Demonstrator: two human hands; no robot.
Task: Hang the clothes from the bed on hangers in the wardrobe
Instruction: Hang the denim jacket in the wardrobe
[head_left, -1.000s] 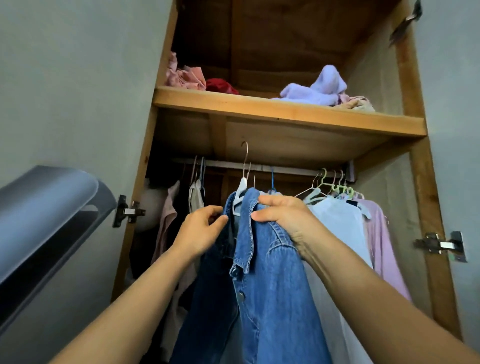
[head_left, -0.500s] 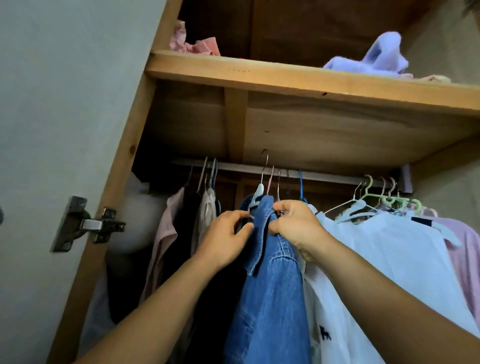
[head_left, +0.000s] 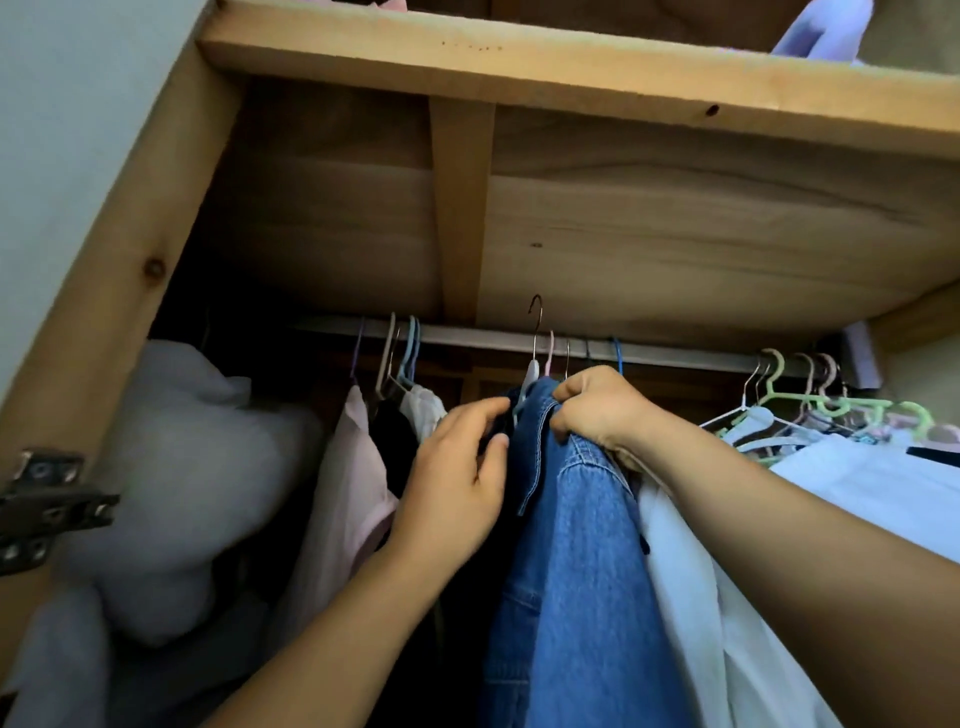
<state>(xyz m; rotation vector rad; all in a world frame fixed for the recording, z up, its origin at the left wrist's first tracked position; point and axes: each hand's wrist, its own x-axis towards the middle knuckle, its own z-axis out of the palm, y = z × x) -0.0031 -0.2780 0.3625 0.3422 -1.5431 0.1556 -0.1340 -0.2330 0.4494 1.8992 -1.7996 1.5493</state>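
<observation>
both hands (head_left: 457, 483) (head_left: 597, 410) grip denim shirt (head_left: 576, 545) btwn pink (head_left: 353, 493) & white (head_left: 691, 597) clothes.

rail (head_left: 675, 353) seen under wooden shelf (head_left: 571, 67); hangers hooked along it | denim jacket (head_left: 582, 545) hung mid-rail | lilac cloth (head_left: 826, 31) laid on shelf

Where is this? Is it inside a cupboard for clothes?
Yes, it looks like the inside of a wooden wardrobe, probably in a bedroom. A metal rail runs under a wooden shelf, with clothes hanging from it on hangers, and a denim shirt is being hung there.
</observation>
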